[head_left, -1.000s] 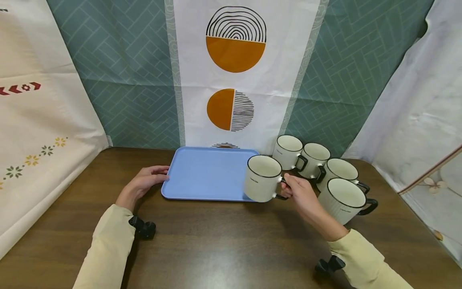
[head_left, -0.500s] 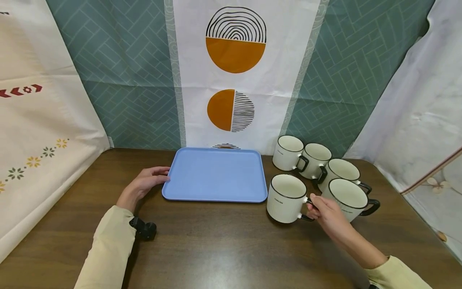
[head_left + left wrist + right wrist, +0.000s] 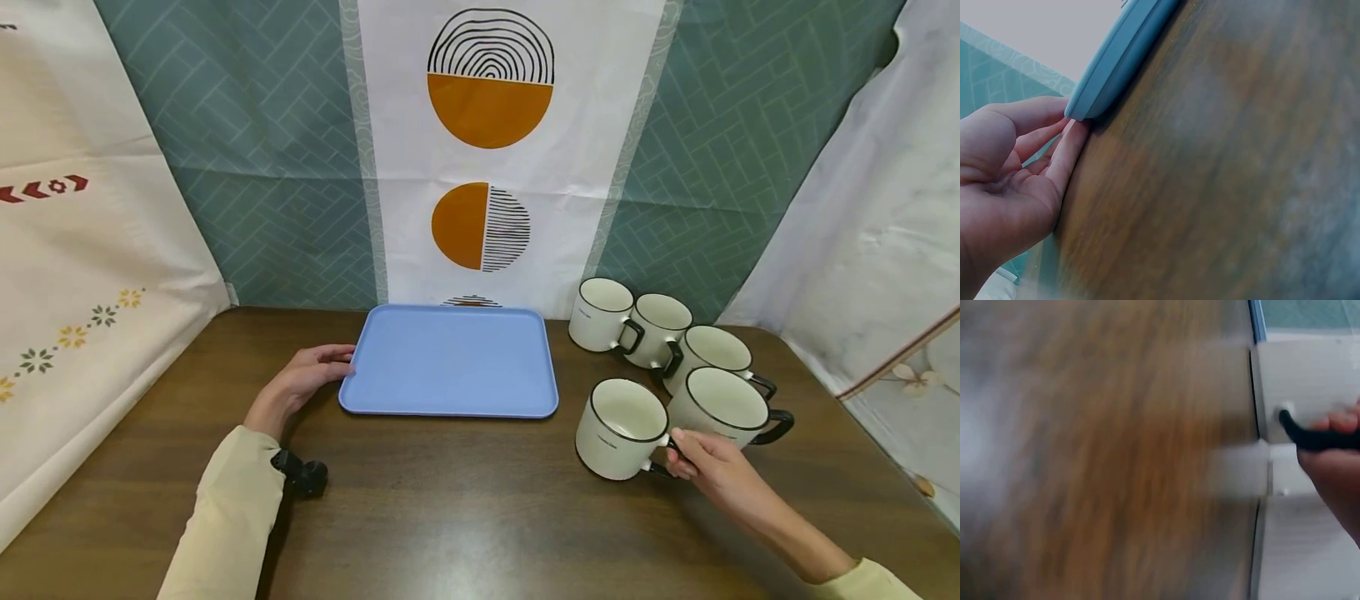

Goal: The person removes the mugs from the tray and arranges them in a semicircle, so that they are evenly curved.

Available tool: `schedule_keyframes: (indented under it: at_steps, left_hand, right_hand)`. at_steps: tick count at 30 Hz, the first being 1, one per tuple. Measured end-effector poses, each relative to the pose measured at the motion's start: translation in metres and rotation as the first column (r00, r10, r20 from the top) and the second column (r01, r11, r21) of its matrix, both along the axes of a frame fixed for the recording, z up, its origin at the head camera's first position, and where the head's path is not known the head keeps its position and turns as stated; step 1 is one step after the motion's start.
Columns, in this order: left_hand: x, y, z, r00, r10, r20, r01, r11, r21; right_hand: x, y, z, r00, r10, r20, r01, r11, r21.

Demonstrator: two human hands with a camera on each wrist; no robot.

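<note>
In the head view my right hand (image 3: 716, 471) grips the black handle of a white mug (image 3: 621, 433) with a dark rim. The mug stands upright, low at the table, in front of the other mugs; the right wrist view shows fingers round its handle (image 3: 1319, 439). My left hand (image 3: 303, 379) is at the left edge of a blue rectangular tray (image 3: 453, 362). In the left wrist view the rim of that tray (image 3: 1113, 69) sits between the digits of my left hand (image 3: 1016, 162), one above it and a finger low by the table.
Several matching white mugs stand in a row at the back right, from a far mug (image 3: 600, 315) to a near mug (image 3: 720, 404) right behind the held one. A patterned cloth (image 3: 300, 167) hangs along the table's back edge. The brown table (image 3: 450, 508) extends in front of the tray.
My right hand has carried the mug from over the tray's right end to the right and toward me, down beside the near mug. The left hand and tray stay put.
</note>
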State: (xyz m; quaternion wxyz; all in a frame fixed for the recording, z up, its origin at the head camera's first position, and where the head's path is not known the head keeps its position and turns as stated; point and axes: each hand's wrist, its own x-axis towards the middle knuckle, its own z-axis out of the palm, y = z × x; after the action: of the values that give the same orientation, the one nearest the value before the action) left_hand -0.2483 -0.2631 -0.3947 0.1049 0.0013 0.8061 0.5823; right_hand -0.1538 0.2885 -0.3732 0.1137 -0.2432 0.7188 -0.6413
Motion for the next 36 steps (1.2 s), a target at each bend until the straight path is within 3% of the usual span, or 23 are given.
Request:
schedule_keyframes:
  at_steps: [6,10,13,20,28,36]
  left_hand:
    - [0.000,-0.001,0.000,1.000,0.004,-0.011,-0.004,1.000,-0.001]
    - [0.000,0.000,0.001,1.000,0.006,-0.004,-0.006,1.000,0.008]
    - [0.000,0.001,0.002,1.000,0.009,-0.001,-0.009,1.000,0.010]
    - [0.001,0.001,0.002,1.000,0.009,-0.003,-0.009,1.000,0.005]
    - [0.000,0.000,-0.001,1.000,0.014,-0.007,-0.014,1.000,0.008]
    - [0.000,-0.001,-0.001,1.000,0.003,-0.008,-0.003,1.000,0.013]
  right_hand:
    - [-0.001,0.020,-0.001,0.991,0.125,0.037,-0.125,0.992,0.008]
    - [-0.004,0.036,-0.003,0.968,0.250,0.029,-0.249,0.968,-0.038]
    - [-0.005,0.046,-0.002,0.956,0.291,0.025,-0.290,0.956,-0.035]
    - [-0.003,0.058,0.001,0.967,0.254,0.024,-0.255,0.967,0.019]
    - [-0.003,0.062,0.002,0.962,0.270,0.048,-0.270,0.963,-0.005]
    - [-0.002,0.066,0.002,0.971,0.233,0.059,-0.236,0.971,0.043]
